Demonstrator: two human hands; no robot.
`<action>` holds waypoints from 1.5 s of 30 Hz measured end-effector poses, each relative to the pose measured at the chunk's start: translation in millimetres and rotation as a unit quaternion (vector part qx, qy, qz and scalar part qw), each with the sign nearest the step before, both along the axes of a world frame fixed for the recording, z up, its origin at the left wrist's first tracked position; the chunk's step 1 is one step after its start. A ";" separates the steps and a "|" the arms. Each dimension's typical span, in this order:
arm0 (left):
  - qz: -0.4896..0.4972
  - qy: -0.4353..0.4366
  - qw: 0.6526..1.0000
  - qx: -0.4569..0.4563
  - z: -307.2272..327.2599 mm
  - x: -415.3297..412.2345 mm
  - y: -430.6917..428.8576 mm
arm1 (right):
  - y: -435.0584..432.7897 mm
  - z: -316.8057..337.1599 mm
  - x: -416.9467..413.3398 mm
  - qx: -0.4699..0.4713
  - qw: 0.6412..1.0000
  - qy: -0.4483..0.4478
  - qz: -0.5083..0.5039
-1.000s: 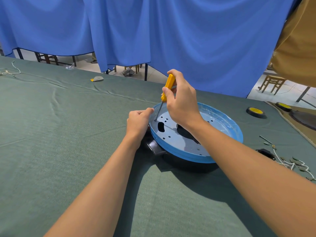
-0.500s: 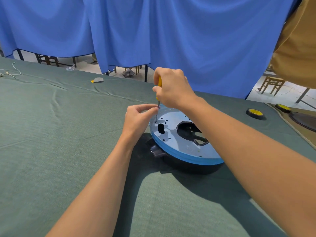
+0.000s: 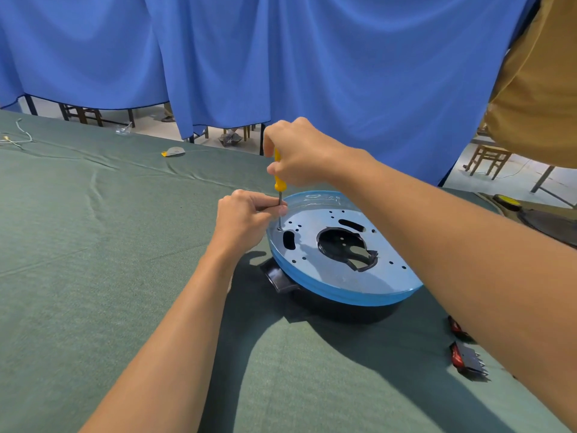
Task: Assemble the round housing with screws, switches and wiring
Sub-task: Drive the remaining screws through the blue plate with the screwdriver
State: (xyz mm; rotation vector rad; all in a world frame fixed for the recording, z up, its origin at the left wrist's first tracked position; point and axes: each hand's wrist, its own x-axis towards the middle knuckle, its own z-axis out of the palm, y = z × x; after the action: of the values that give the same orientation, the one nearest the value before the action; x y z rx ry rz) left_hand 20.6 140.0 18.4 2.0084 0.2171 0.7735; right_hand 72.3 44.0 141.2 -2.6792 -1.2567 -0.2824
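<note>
The round housing (image 3: 331,276) lies on the green cloth, a blue-filmed metal plate with holes on a black base. A yellow-handled screwdriver (image 3: 277,179) stands almost upright with its tip in a hole at the plate's left edge. My right hand (image 3: 299,151) grips the handle from above. My left hand (image 3: 246,218) pinches the metal shaft just above the plate. Two red rocker switches (image 3: 465,357) lie on the cloth at the right, partly hidden behind my right forearm.
The green-covered table (image 3: 93,276) stretches left and toward me. A small grey and yellow object (image 3: 173,151) lies at the far edge, white wire (image 3: 18,135) at far left. A yellow-black roll (image 3: 507,202) sits at right. Blue curtains hang behind; a person in a tan shirt (image 3: 537,89) stands at right.
The screwdriver has swung from tilted to nearly upright over the left-edge hole. My right hand rose onto the handle's top, and my left hand moved from the rim to pinch the shaft.
</note>
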 end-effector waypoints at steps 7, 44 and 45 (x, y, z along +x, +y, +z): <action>0.018 -0.025 0.999 0.008 -3.1 -0.3 -3.0 | 8.4 -10.2 0.6 0.042 0.997 -0.051 -0.043; -0.008 0.033 0.995 0.089 1.8 3.5 -0.2 | -0.4 1.4 13.2 -0.035 0.999 -0.022 -0.015; -0.004 0.025 0.996 0.082 1.8 3.7 -1.3 | -0.2 -0.5 15.1 -0.029 0.999 -0.028 -0.021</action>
State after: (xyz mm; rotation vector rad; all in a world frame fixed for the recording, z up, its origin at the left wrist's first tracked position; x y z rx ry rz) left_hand 24.3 138.7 20.2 2.1844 0.1790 0.7562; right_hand 87.4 43.8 140.7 -2.7674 -1.2438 -0.3356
